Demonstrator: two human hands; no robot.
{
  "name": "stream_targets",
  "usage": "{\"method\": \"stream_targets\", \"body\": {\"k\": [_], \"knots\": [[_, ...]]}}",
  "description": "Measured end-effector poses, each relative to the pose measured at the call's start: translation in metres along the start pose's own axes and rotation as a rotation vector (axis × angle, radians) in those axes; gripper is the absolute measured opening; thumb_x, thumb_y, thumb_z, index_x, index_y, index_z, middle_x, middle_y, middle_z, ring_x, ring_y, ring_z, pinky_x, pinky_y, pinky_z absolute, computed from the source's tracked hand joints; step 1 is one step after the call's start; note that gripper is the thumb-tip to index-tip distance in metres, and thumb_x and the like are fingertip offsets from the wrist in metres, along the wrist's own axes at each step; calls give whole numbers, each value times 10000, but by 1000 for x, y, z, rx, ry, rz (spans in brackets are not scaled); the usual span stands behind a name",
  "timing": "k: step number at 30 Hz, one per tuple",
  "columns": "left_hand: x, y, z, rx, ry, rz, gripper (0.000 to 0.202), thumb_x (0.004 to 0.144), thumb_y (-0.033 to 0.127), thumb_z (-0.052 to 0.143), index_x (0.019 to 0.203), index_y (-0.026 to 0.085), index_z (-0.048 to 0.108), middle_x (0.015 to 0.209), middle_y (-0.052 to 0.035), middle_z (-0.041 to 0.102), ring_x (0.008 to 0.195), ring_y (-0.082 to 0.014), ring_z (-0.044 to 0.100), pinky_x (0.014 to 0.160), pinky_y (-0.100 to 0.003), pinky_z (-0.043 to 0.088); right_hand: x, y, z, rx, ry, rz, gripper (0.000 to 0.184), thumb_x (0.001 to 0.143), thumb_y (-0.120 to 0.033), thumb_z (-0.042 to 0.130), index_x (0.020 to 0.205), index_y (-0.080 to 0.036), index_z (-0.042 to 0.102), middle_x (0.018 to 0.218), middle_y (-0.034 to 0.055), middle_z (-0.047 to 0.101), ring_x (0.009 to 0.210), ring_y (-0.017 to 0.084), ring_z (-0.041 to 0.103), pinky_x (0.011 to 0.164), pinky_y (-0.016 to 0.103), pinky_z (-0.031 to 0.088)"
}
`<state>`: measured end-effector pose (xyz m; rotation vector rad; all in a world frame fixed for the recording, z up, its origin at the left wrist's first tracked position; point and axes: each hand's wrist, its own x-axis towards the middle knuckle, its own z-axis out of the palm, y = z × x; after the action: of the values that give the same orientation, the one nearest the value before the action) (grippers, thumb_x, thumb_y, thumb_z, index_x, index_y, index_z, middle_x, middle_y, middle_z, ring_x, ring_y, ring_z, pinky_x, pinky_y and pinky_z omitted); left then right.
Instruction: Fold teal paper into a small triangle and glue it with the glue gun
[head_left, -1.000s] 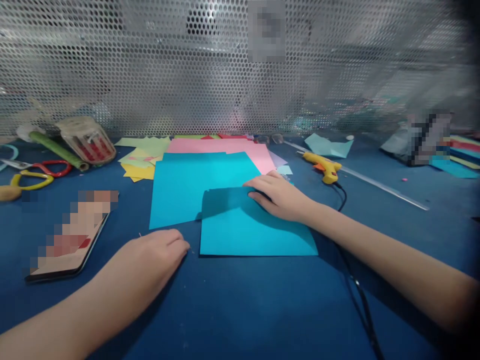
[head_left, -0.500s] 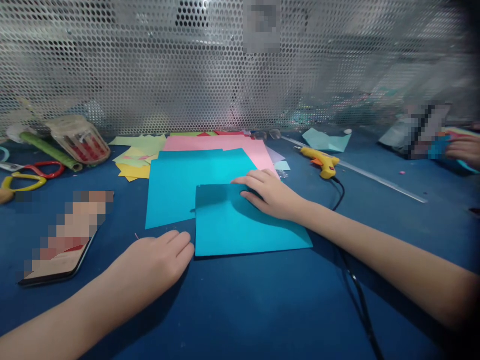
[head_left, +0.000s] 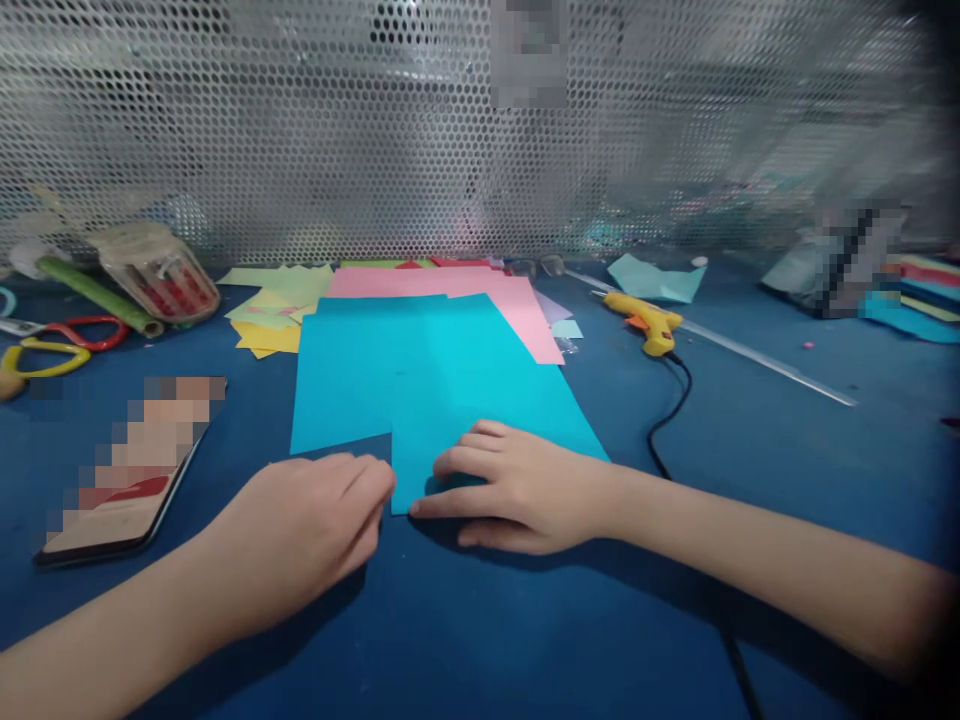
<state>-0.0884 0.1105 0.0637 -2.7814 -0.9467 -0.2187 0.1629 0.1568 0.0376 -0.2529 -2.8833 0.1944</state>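
Two cyan paper sheets lie on the blue table, the front sheet [head_left: 480, 390] overlapping the back one [head_left: 345, 370]. My right hand [head_left: 517, 490] is at the front sheet's near edge. Its fingers curl over the edge, the index finger runs along it to the near left corner, and the thumb is below. My left hand [head_left: 315, 520] rests on the table with its fingers together and fairly flat. Its fingertips touch that same corner. The sheet's near edge is mostly hidden under my right hand.
A phone [head_left: 112, 510] lies at left. Red scissors [head_left: 97, 335], yellow scissors [head_left: 45, 358], a green roll [head_left: 90, 295] and a clear case [head_left: 161, 275] sit behind it. Pink paper [head_left: 525, 310] and yellow scraps [head_left: 274, 325] lie at the back. At right are a yellow glue gun [head_left: 645, 325] with black cord [head_left: 664, 420] and a ruler [head_left: 757, 365]. A perforated metal screen [head_left: 300, 130] closes off the far side.
My right hand came from the front sheet's far edge to its near edge. My left hand shifted right to the near left corner. Another person's hand at far right is gone.
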Motion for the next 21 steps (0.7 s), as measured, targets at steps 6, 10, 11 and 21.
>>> {"method": "stream_targets", "body": {"k": [6, 10, 11, 21], "knots": [[-4, 7, 3, -48, 4, 90, 451, 1043, 208, 218, 950, 191, 659, 599, 23, 615, 484, -168, 615, 422, -304, 371, 2, 0, -5, 70, -40, 16, 490, 973, -529, 496, 1338, -208, 562, 1169, 96, 606, 899, 218, 507, 821, 373, 322], [-6, 3, 7, -26, 15, 128, 438, 1040, 191, 244, 1006, 169, 680, 561, 20, 601, 438, -164, 580, 397, -296, 332, 4, -1, -4, 108, -46, 38, 508, 983, -561, 449, 1309, -191, 570, 1180, 97, 614, 901, 214, 503, 823, 376, 318], [-6, 2, 8, -18, 24, 145, 443, 1039, 184, 243, 1003, 161, 684, 558, 15, 602, 437, -164, 573, 398, -293, 330, 5, -2, -4, 112, -44, 47, 518, 984, -572, 437, 1310, -192, 570, 1177, 96, 616, 899, 214, 502, 820, 376, 318], [-6, 4, 8, -65, -9, 124, 383, 1023, 187, 297, 934, 180, 669, 594, 9, 631, 473, -167, 608, 423, -269, 391, 6, -9, -4, 135, -35, 112, 528, 974, -603, 433, 1260, -188, 590, 1126, 89, 636, 889, 218, 482, 805, 372, 318]]}}
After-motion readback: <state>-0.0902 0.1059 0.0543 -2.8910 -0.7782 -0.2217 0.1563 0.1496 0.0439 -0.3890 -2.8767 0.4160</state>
